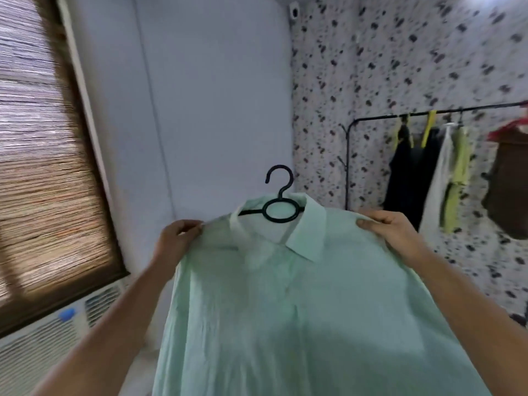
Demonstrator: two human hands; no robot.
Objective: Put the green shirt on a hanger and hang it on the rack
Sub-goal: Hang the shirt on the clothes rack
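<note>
The person holds the green shirt (300, 310) up in front of the chest, already on the hanger (281, 195). The left hand (177, 238) pinches the fabric at one shoulder edge, fingers curled onto the cloth. The right hand (391, 227) grips the other shoulder, its thumb on the front of the fabric. The hanger's hook stands free above the collar, touching nothing, with bare wall behind it.

The rack (347, 172) stands well apart to the right. The stretch of its top bar nearest the left post is bare. Further along hang a dark garment (405, 178), a white garment (437, 181), a yellow-green garment (460, 167) and a brown garment (511, 181), close together. The shirt's right shoulder overlaps the foot of the rack post in view.

The room corner sits behind the hanger: a plain white wall (214, 95) on the left meets a speckled wall (400, 52) on the right. A window blind (43, 167) fills the left edge, with a white vented unit (43, 338) below it. A small white camera (294, 10) sits high in the corner.

The shirt is pale mint, thin and lightly creased, with a pointed fold-down collar. The hanger is black, with a round ring under its curved hook. The rack is thin black tube with a rounded upper corner. The blind looks woven, in brown strips, though blurred.
</note>
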